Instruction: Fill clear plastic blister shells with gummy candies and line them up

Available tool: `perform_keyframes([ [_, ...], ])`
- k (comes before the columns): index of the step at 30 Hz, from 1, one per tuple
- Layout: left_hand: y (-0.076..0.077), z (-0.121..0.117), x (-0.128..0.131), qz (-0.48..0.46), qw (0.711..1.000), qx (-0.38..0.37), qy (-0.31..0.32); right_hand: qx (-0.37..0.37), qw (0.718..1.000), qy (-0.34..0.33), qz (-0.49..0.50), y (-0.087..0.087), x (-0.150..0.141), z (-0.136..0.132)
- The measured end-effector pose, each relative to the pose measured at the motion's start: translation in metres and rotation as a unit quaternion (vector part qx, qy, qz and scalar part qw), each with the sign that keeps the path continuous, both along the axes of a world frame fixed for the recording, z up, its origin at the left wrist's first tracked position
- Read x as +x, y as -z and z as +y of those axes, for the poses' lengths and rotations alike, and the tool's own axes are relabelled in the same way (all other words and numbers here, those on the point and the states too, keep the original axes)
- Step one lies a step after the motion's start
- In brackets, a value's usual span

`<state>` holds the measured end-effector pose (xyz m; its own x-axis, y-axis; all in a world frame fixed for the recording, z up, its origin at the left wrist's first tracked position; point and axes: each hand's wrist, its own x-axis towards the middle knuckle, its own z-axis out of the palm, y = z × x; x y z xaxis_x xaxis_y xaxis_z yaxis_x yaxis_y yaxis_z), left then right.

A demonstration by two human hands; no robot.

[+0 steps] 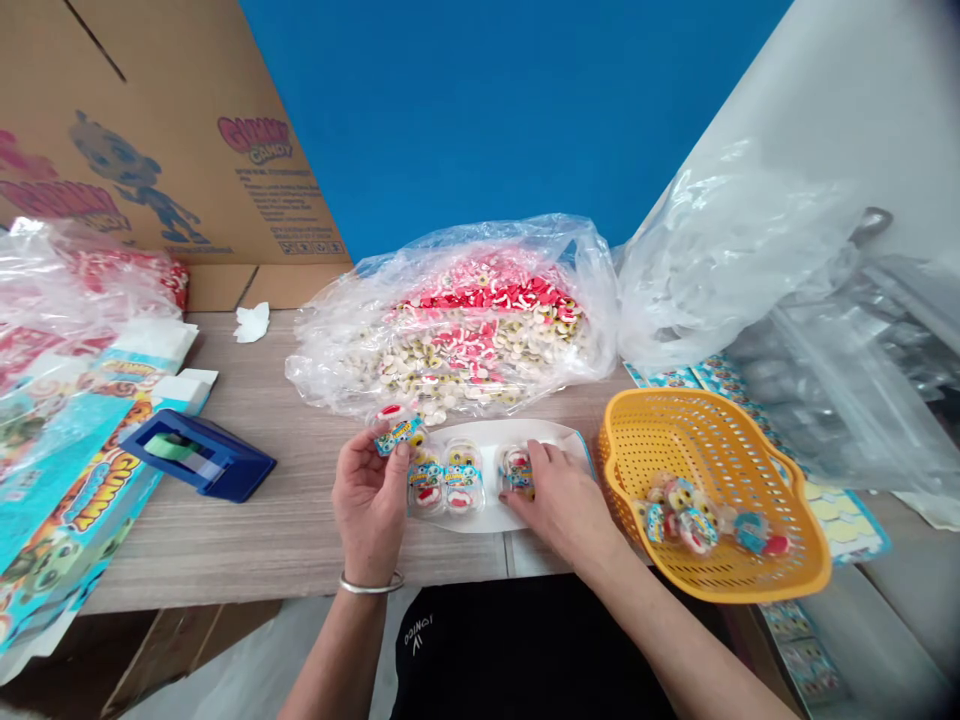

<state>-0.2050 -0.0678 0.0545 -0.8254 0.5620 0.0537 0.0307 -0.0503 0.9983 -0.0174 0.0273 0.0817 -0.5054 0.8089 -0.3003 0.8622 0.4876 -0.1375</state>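
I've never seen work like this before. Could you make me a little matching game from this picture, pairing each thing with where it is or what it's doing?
Things:
1. Left hand
2. Right hand
3. Yellow basket
4. Blue tape dispenser

Descriptions:
A. Sits on the wood-grain table, left of the hands
B. Holds several candy packs
C. Holds a candy pack at the left end of the white tray
D. Rests on a candy pack in the white tray

Pairs: 1-C, 2-D, 3-B, 4-A
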Motion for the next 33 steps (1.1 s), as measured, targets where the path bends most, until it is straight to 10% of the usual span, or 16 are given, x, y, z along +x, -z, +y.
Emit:
perform_keyframes([
  [27, -0.011, -0.003, 0.000, -0.005, 1.000, -0.014, 0.011, -0.086, 0.996, 0.012, 0.024, -0.005, -0.023, -0.007],
  [30, -0.031, -0.001, 0.010, -0.071, 0.993, -0.036, 0.084, -0.076, 0.984, 0.047, 0.156, -0.022, -0.012, -0.001],
  [33, -0.043, 0.006, 0.028, -0.130, 0.974, -0.029, 0.185, -0.172, 0.901, 0.085, 0.388, -0.037, -0.002, 0.009],
])
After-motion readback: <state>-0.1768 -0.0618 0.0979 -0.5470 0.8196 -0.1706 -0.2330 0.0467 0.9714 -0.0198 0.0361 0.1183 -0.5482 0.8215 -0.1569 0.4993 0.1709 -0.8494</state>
